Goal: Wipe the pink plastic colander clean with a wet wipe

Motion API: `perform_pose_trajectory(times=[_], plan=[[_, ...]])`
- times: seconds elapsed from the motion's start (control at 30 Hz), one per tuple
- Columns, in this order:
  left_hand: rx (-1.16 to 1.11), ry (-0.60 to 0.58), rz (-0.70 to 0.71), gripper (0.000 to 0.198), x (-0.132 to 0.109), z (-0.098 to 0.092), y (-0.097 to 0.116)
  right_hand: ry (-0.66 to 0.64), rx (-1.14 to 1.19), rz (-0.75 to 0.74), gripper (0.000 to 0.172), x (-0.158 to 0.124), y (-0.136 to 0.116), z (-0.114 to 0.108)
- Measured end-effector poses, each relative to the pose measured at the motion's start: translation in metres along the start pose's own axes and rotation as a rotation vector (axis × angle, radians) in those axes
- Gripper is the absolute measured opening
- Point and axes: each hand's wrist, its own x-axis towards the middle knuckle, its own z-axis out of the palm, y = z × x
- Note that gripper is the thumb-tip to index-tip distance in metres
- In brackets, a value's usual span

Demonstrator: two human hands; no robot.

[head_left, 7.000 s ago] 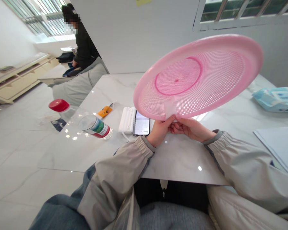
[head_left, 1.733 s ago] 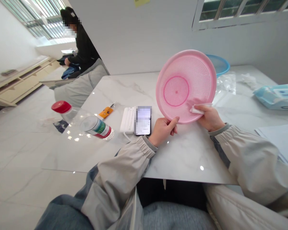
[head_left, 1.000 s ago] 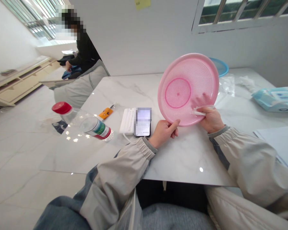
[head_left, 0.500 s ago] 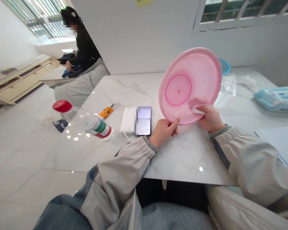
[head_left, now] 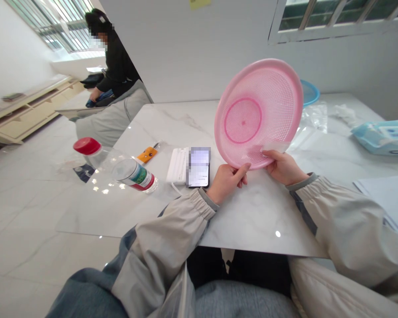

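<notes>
A pink plastic mesh basket (head_left: 242,121) is tilted up above the table, its round inside facing me. My left hand (head_left: 228,181) grips the lower rim, with the thumb over the edge and the fingers curled behind. My right hand (head_left: 284,168) is closed on a thin white wipe (head_left: 276,147) at the lower right of the basket, against the mesh near the rim. Part of the wipe is hidden by the fingers.
Left on the marble-look table (head_left: 239,221) are a phone (head_left: 199,168), a white power bank (head_left: 178,167), an orange tag (head_left: 147,154) and a red-capped bottle (head_left: 139,176). Behind stands a blue basket (head_left: 310,92); right, a wipes pack (head_left: 384,138) and paper (head_left: 384,194). A person (head_left: 117,66) sits beyond.
The basket has shifted slightly up and to the left. My right hand has slid a little left and down along its lower edge with the wipe; my left hand stays on the rim.
</notes>
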Motion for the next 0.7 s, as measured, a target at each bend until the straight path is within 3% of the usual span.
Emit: perform_pose_trajectory(times=[0.17, 0.33, 0.5, 0.7], plan=[[0.006, 0.025, 0.021, 0.07, -0.001, 0.001, 0.0, -0.068, -0.015, 0.039, 0.029, -0.007, -0.002, 0.005], [-0.017, 0.074, 0.051, 0.068, -0.001, 0.001, -0.002, 0.098, -0.024, -0.143, 0.037, 0.008, -0.005, -0.01], [-0.062, 0.17, 0.062, 0.068, 0.0, 0.001, -0.004, 0.293, -0.206, -0.377, 0.076, 0.014, -0.008, -0.025], [-0.05, 0.217, 0.052, 0.071, 0.0, 0.0, -0.003, 0.288, -0.375, -0.4, 0.051, 0.012, -0.01, -0.024]])
